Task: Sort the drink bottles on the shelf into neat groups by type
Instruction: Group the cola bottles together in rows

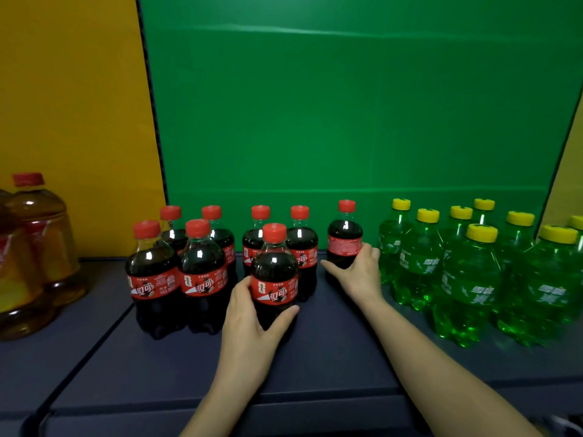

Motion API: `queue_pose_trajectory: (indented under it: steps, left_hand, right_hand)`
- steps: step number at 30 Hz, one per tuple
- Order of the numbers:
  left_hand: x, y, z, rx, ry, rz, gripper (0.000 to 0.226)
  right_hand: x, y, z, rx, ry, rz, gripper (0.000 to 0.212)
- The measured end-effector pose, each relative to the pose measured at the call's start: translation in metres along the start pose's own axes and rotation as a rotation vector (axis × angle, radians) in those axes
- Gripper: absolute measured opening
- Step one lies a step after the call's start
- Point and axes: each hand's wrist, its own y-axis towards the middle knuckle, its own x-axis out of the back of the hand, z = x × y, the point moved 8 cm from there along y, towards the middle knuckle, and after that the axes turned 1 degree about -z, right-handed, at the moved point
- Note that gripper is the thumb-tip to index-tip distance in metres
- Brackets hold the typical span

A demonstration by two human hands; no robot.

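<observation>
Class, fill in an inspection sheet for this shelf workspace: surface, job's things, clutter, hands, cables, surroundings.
Surface: dark blue-grey shelf board, all bottles standing upright on it.
Job's things: dark cola bottles with red caps grouped left of centre; green soda bottles with yellow caps grouped at right.
Clutter: large amber bottles with red caps at far left.
Grippers: left hand grips the front cola bottle; right hand grips the lone cola bottle nearest the green group.
Cables: nothing seen.
Surroundings: green backdrop panel behind; yellow panel at left.
</observation>
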Motion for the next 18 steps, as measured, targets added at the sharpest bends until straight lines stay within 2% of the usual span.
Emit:
queue_pose_trajectory:
  steps: [6,11,13,16,18]
  left_hand:
    - [0.006,-0.002,0.003,0.018,-0.001,-0.022,0.063]
    - [0.006,-0.003,0.003,0.025,-0.006,-0.019,0.069]
    - [0.007,-0.003,0.002,0.022,-0.006,-0.024,0.069]
    - [0.006,-0.004,0.002,0.023,-0.004,-0.025,0.068]
    - [0.006,-0.003,0.002,0.027,-0.007,-0.026,0.068]
  right_hand:
    - [0.008,-0.016,-0.002,-0.107,0.112,0.065,0.076]
    - [0.020,-0.043,-0.006,-0.122,0.170,0.171,0.080]
    - [0.027,-0.059,-0.003,-0.098,0.140,0.224,0.077]
    - [0.034,-0.082,0.007,-0.018,0.077,0.297,0.060]
    - [0.035,-0.094,0.016,0.047,0.063,0.330,0.059]
